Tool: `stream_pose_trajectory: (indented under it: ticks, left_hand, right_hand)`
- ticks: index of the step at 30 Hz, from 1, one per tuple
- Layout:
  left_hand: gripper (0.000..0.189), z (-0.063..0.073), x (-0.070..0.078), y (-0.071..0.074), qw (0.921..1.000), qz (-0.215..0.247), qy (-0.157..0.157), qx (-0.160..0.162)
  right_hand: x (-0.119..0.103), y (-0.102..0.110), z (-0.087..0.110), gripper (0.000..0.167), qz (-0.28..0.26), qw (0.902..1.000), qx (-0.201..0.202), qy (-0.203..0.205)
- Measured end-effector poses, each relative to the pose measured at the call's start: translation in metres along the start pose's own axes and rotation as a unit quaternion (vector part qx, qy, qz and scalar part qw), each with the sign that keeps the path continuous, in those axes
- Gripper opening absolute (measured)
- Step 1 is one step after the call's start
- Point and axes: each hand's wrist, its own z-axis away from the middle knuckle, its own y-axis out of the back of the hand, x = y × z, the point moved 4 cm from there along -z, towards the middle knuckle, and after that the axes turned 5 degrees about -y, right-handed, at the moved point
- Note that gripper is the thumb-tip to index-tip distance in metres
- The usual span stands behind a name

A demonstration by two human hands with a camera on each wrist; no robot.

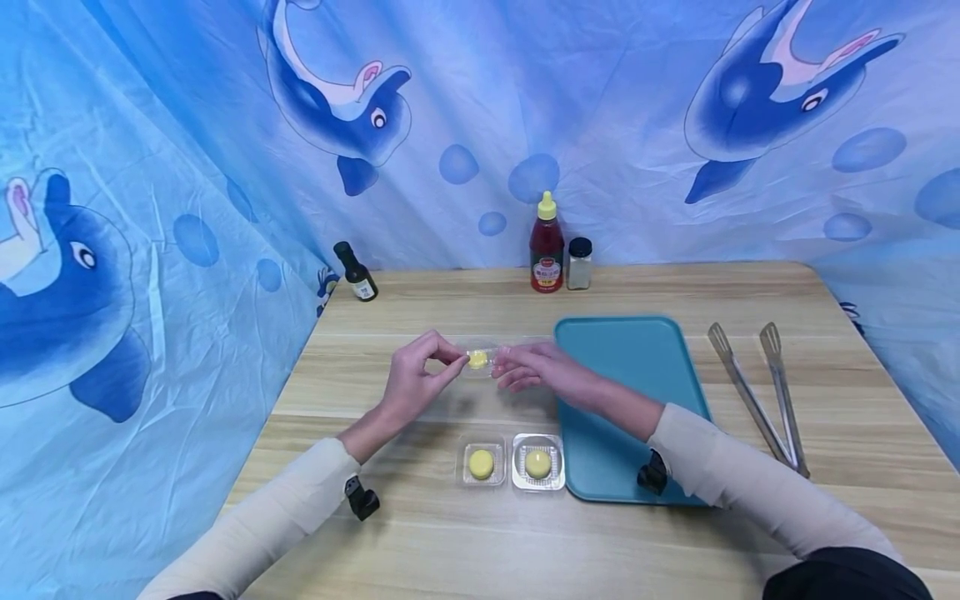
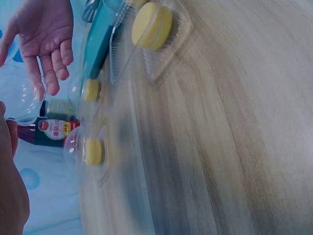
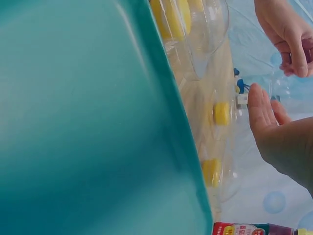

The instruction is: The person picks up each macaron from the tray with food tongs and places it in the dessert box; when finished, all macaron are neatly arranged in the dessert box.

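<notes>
My left hand (image 1: 420, 377) pinches the edge of a clear domed plastic lid (image 2: 19, 93), raised above the table. On the lid's other side is my right hand (image 1: 543, 371), its fingers extended in the right wrist view; whether they touch the lid, I cannot tell. Below and behind, a yellow round cake (image 1: 477, 359) shows through clear plastic. Another yellow cake (image 3: 212, 172) sits under a clear dome in the back row. Nearer me stand two clear square boxes, each with a yellow cake: the left box (image 1: 459, 475) and the right box (image 1: 519, 482).
A teal tray (image 1: 622, 358) lies under my right forearm. Metal tongs (image 1: 757, 408) rest farther right. At the back stand a red sauce bottle (image 1: 546, 250), a black-capped jar (image 1: 580, 265) and a small dark bottle (image 1: 356, 273).
</notes>
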Motion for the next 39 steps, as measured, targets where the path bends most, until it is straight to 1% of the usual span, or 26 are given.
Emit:
stream_pose_trajectory:
  ticks: [3, 6, 8, 9, 12, 15, 17, 20, 23, 27, 30, 33, 34, 36, 39]
  left_hand:
    - [0.018, 0.001, -0.001, 0.0, 0.9999, 0.002, -0.002, -0.01]
    - [0.026, 0.002, -0.004, -0.001, 0.999, 0.021, 0.012, -0.037]
    - [0.035, 0.003, -0.007, -0.002, 0.9965, 0.044, 0.033, -0.063]
    - [0.039, 0.004, -0.008, -0.003, 0.9942, 0.057, 0.048, -0.077]
    - [0.046, 0.006, -0.014, -0.005, 0.9845, 0.089, 0.1, -0.114]
    - [0.047, 0.008, -0.017, -0.006, 0.975, 0.105, 0.141, -0.136]
    - [0.049, 0.009, -0.017, -0.005, 0.9715, 0.106, 0.156, -0.144]
    - [0.052, 0.009, -0.017, -0.005, 0.969, 0.108, 0.165, -0.15]
    - [0.054, 0.008, -0.017, -0.004, 0.9701, 0.107, 0.161, -0.146]
    - [0.055, 0.007, -0.015, -0.002, 0.9744, 0.101, 0.144, -0.14]
    - [0.058, 0.007, -0.013, -0.001, 0.9769, 0.092, 0.126, -0.146]
    - [0.062, 0.007, -0.012, 0.0, 0.9789, 0.079, 0.1, -0.16]
    - [0.064, 0.007, -0.012, 0.001, 0.9796, 0.072, 0.089, -0.165]
    - [0.066, 0.007, -0.011, 0.002, 0.9809, 0.059, 0.067, -0.173]
    - [0.069, 0.007, -0.009, 0.003, 0.982, 0.035, 0.037, -0.182]
  right_hand:
    - [0.0, 0.0, 0.0, 0.048, 0.003, 1.0, -0.007, 0.006]
    - [0.0, 0.002, -0.001, 0.049, 0.017, 0.9997, 0.007, 0.016]
    - [0.001, 0.003, -0.001, 0.052, 0.022, 0.9994, 0.016, 0.02]
    - [0.001, 0.003, 0.0, 0.053, 0.021, 0.9993, 0.017, 0.023]
    - [0.001, 0.003, 0.002, 0.056, 0.028, 0.9988, 0.023, 0.032]
    - [0.001, 0.002, 0.002, 0.057, 0.036, 0.998, 0.02, 0.047]
    - [0.0, 0.002, 0.002, 0.059, 0.039, 0.9975, 0.013, 0.058]
    - [0.0, 0.002, 0.002, 0.061, 0.041, 0.9965, -0.001, 0.073]
    - [0.0, 0.003, 0.002, 0.063, 0.064, 0.9941, -0.002, 0.088]
    - [-0.001, 0.004, 0.004, 0.065, 0.121, 0.9867, 0.019, 0.107]
    - [-0.002, 0.005, 0.004, 0.066, 0.143, 0.9817, 0.033, 0.121]
    - [-0.002, 0.004, 0.004, 0.068, 0.156, 0.9769, 0.043, 0.14]
    - [-0.002, 0.004, 0.005, 0.068, 0.164, 0.9742, 0.047, 0.148]
    - [-0.003, 0.003, 0.006, 0.07, 0.192, 0.9654, 0.055, 0.167]
    - [-0.005, 0.0, 0.009, 0.071, 0.236, 0.9493, 0.065, 0.197]
